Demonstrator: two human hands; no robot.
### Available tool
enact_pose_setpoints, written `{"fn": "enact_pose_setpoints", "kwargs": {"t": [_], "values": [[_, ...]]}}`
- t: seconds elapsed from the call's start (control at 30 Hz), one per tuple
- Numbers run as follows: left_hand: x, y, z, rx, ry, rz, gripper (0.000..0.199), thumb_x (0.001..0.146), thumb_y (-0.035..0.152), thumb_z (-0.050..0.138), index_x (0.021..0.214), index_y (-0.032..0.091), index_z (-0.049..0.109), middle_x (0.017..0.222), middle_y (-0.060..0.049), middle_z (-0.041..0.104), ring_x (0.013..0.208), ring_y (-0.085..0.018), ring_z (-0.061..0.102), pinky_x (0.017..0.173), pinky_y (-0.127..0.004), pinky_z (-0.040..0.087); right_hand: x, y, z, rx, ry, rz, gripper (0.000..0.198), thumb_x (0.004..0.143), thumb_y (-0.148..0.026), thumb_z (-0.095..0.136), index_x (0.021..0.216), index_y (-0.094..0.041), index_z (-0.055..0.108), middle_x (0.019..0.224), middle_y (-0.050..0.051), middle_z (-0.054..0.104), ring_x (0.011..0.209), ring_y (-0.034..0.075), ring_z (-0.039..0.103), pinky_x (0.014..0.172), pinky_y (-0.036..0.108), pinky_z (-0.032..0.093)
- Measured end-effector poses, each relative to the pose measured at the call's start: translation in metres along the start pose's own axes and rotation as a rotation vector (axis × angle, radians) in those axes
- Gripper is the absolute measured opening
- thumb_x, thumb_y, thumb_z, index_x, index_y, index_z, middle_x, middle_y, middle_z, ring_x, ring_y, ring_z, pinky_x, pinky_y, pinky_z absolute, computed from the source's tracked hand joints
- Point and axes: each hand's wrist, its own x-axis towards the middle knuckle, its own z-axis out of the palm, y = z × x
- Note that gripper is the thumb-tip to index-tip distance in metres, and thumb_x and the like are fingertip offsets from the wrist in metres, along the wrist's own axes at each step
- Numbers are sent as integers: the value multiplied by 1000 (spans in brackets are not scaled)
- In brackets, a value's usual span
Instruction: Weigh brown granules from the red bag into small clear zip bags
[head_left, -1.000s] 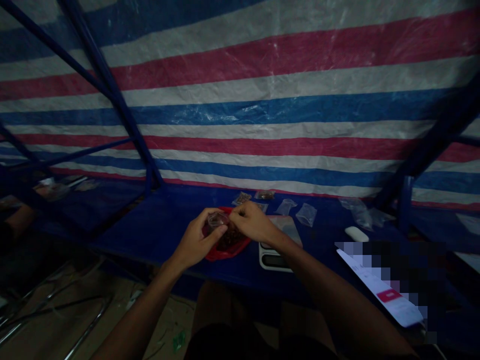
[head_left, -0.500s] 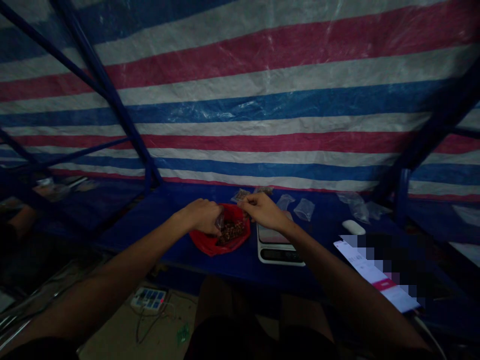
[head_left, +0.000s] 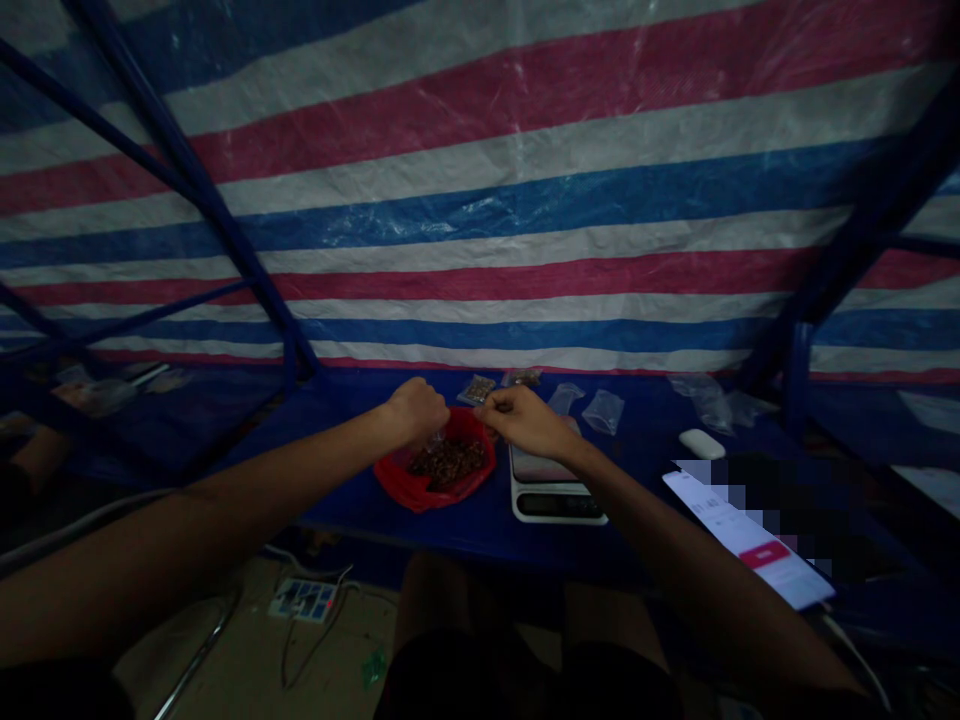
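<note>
A red plastic bag [head_left: 397,484] lies spread open on the blue table, with small dark brown pieces [head_left: 454,461] inside. Over its left side is my left hand [head_left: 418,408], fingers closed; clear plastic, seemingly a small clear bag [head_left: 435,440], shows below them. At the right rim of the red bag, my right hand [head_left: 517,418] has its thumb and fingers pinched together, seemingly on the rim. Right beside the red bag stands a white kitchen scale [head_left: 559,505], partly covered by my right hand and forearm.
Behind my hands lie two small filled clear bags [head_left: 478,389] and two flat clear bags [head_left: 603,411]. To the right are more clear plastic [head_left: 709,400], a white earbud case [head_left: 702,444] and a lit phone [head_left: 750,540]. A power strip [head_left: 303,599] lies on the floor. Another person's arm [head_left: 49,440] shows far left.
My left hand has risen slightly out of the red bag, its fingers turned more into a fist. My right hand stays at the rim. The whole view has shifted a little.
</note>
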Motion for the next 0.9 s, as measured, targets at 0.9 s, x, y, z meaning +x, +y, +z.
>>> {"fn": "enact_pose_setpoints", "kwargs": {"t": [0.9], "values": [[-20,0,-12,244,-36,68,48,76,40,83,114,12,73,108,-23,76,96,-38,74,78,-41,54,0,3,13,-20,-94,12,21,88,-21,57,69,-15,63,66,1,64,59,12,54,57,25,39]]}}
